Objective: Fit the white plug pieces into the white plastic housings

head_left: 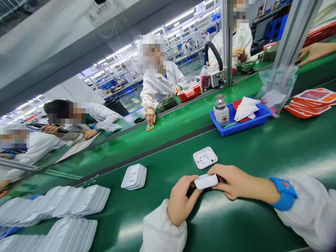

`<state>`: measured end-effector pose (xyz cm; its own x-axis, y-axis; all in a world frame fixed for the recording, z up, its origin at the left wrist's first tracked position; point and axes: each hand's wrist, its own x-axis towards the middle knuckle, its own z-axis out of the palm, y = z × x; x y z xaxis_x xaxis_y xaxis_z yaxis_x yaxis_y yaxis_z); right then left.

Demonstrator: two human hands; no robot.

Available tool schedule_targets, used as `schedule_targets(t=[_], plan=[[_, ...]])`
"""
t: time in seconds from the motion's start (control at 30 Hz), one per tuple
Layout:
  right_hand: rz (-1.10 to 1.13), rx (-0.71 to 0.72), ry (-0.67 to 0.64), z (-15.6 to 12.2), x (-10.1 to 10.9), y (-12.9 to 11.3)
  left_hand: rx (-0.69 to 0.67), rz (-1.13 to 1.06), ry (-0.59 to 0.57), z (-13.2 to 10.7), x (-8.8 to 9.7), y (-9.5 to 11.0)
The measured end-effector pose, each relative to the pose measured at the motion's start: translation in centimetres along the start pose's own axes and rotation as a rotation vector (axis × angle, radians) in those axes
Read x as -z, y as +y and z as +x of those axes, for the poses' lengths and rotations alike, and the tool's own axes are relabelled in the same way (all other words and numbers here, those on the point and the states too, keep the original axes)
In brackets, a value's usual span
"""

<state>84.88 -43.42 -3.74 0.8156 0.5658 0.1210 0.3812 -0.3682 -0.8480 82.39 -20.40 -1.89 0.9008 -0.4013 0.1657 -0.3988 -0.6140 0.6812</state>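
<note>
Both of my hands grip a white plastic housing [206, 181], tilted so that one long side faces me. My left hand [182, 198] pinches its left end between thumb and fingers. On the right end, my right hand [231, 181] has its fingers closed, a blue band around the wrist. Just beyond my hands a single white plastic cover [205, 158] with small slots lies on the green bench. Farther left sits a short stack of white covers [134, 176].
Rows of stacked white covers [86, 201] fill the left. A blue tray [244, 122] with a bottle [221, 110] and white cloth stands at back right, near orange-and-white panels [312, 101]. Across a green conveyor, a co-worker's hand [150, 116] touches an orange-edged piece.
</note>
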Motion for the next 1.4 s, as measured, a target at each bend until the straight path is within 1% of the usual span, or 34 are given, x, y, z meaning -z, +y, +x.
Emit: schedule_targets(t=[0.17, 0.37, 0.5, 0.6, 0.67, 0.73, 0.87, 0.93, 1.03, 1.13, 1.23, 1.33, 1.4], plan=[[-0.005, 0.021, -0.001, 0.1, 0.3, -0.1, 0.011, -0.004, -0.008, 0.1, 0.1, 0.1], [0.036, 0.063, 0.007, 0.0, 0.6, -0.3, -0.014, -0.025, 0.023, 0.1, 0.2, 0.2], [0.013, 0.118, 0.088, -0.1, 0.2, 0.0, -0.048, -0.049, 0.096, 0.0, 0.2, 0.0], [0.102, 0.110, 0.182, -0.2, -0.2, 0.3, -0.055, -0.034, 0.070, -0.1, 0.1, -0.1], [0.156, 0.153, 0.245, -0.2, -0.4, 0.4, -0.053, -0.020, 0.046, 0.0, 0.0, -0.1], [0.171, 0.209, 0.281, -0.2, -0.6, 0.3, -0.043, -0.009, 0.025, 0.0, 0.0, -0.1], [0.209, 0.211, 0.241, -0.2, -0.4, 0.1, -0.016, 0.009, -0.005, 0.0, 0.1, -0.1], [0.220, 0.198, 0.219, -0.2, -0.3, 0.0, -0.002, 0.011, 0.006, 0.0, 0.1, -0.2], [0.187, 0.121, 0.170, -0.2, -0.2, 0.0, 0.013, 0.002, 0.051, -0.2, 0.0, -0.3], [0.088, 0.026, 0.089, -0.3, -0.2, 0.1, 0.017, -0.035, 0.063, -0.3, 0.0, -0.3], [-0.004, 0.009, 0.032, -0.3, -0.1, 0.0, 0.080, -0.148, 0.076, -0.3, 0.1, -0.2], [-0.028, -0.011, 0.008, -0.2, 0.1, -0.1, 0.198, -0.382, 0.111, -0.1, 0.3, -0.2], [-0.035, -0.021, -0.008, -0.1, 0.1, -0.1, 0.255, -0.531, 0.173, 0.1, 0.6, -0.3]])
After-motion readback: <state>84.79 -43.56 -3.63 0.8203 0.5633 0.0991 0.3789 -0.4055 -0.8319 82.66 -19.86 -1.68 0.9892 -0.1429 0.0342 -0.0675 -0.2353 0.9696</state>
